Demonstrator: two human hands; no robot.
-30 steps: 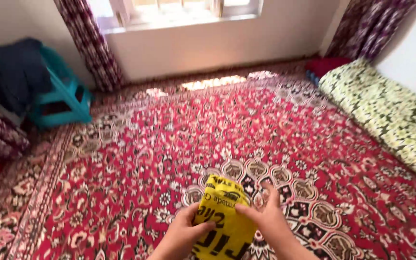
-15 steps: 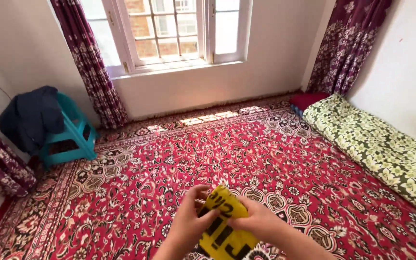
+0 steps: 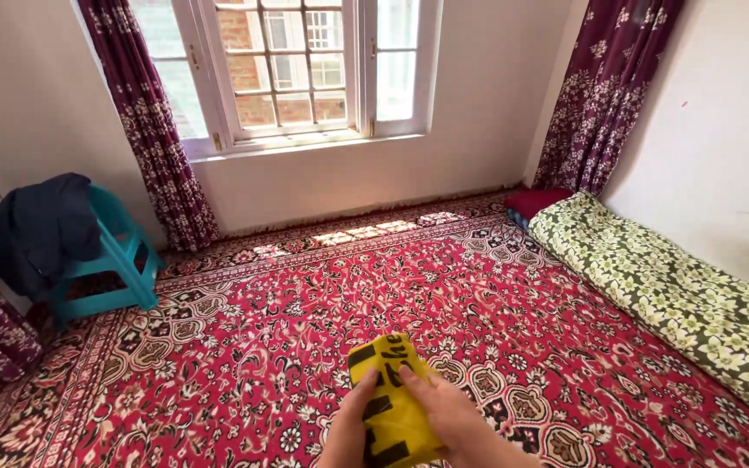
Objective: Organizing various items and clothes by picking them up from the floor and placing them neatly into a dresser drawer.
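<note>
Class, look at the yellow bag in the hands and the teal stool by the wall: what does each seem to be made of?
Yellow bag: likely thin plastic film, slightly glossy, creasing softly under both hands. Teal stool: probably moulded plastic, with a smooth uniform colour.

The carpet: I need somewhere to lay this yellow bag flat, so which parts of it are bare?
The red patterned carpet lies bare from the hands up to the wall under the window. The teal stool with a dark jacket crowds the left corner; the floral mattress lines the right wall. Both hands, left hand and right hand, hold the yellow bag.
</note>
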